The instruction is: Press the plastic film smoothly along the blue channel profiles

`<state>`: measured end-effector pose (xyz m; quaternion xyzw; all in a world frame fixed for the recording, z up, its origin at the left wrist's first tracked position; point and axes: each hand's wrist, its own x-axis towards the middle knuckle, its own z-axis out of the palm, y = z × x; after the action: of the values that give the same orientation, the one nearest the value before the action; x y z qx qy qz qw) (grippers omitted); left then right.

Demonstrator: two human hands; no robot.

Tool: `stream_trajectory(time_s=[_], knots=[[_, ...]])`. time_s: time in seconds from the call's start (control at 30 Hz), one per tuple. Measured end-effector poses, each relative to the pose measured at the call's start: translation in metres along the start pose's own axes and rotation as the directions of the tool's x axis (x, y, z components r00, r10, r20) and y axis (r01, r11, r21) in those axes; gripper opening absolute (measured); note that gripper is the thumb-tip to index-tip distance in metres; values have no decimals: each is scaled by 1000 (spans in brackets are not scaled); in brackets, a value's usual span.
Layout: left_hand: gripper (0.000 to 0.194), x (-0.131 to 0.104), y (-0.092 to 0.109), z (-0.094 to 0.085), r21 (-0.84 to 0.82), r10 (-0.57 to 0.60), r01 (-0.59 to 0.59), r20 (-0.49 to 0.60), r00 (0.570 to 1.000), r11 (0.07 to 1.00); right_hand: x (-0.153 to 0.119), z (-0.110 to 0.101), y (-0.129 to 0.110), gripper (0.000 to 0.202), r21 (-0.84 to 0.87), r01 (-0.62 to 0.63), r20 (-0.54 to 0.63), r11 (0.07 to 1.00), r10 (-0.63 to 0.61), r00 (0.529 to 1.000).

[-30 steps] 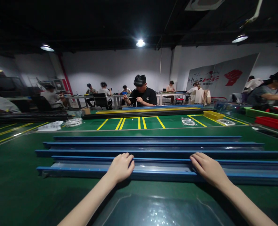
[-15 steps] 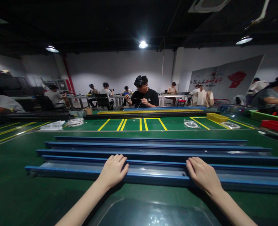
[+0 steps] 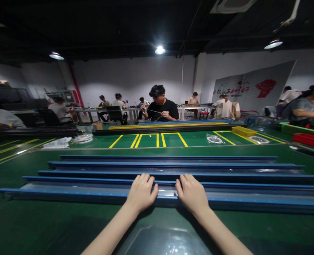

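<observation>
The nearest of several long blue channel rails (image 3: 77, 187) lies crosswise in front of me, its trough lined with clear, shiny film. My left hand (image 3: 141, 193) rests over it just left of the middle, fingers curled over the far wall and thumb towards the trough. A short gap to the right, my right hand (image 3: 192, 194) grips the same rail in the same way, thumb on the inside. The fingertips of both hands are hidden behind the far wall. Behind it, more blue rails (image 3: 173, 165) lie roughly parallel, apart from my hands.
A clear plastic sheet (image 3: 167, 241) lies on the green table (image 3: 26, 219) near me. Farther back are bagged white coils (image 3: 214, 139), a yellow tray (image 3: 244, 131) and a red bin (image 3: 309, 140). Across the table a co-worker (image 3: 162, 108) holds a thin white cord.
The nearest rail has slid left, my right hand moving left with it. My left hand has shifted right along the rail, so the hands are closer together.
</observation>
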<state>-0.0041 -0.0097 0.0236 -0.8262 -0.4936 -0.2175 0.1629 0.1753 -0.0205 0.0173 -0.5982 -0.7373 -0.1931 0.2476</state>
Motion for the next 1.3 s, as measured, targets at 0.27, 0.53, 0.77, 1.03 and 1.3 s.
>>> stream_trajectory(time_s=[0.27,0.53,0.77,1.03,1.3], knots=[[26,-5,-18,4,8,66,-65,-68,995,998,1,-4,25,21,139,155,70,978,-165,984],[28,2,-23,9,28,2,0,-91,996,1000,10,8,40,29,129,171,92,977,-184,979],[26,8,-26,13,43,-3,6,-64,998,999,13,12,41,27,137,159,141,978,-178,974],[26,12,-29,16,46,-17,18,-35,999,999,19,13,38,25,75,146,160,986,-156,975],[24,18,-34,21,79,-13,16,-33,999,997,32,14,42,25,110,172,223,979,-193,956]])
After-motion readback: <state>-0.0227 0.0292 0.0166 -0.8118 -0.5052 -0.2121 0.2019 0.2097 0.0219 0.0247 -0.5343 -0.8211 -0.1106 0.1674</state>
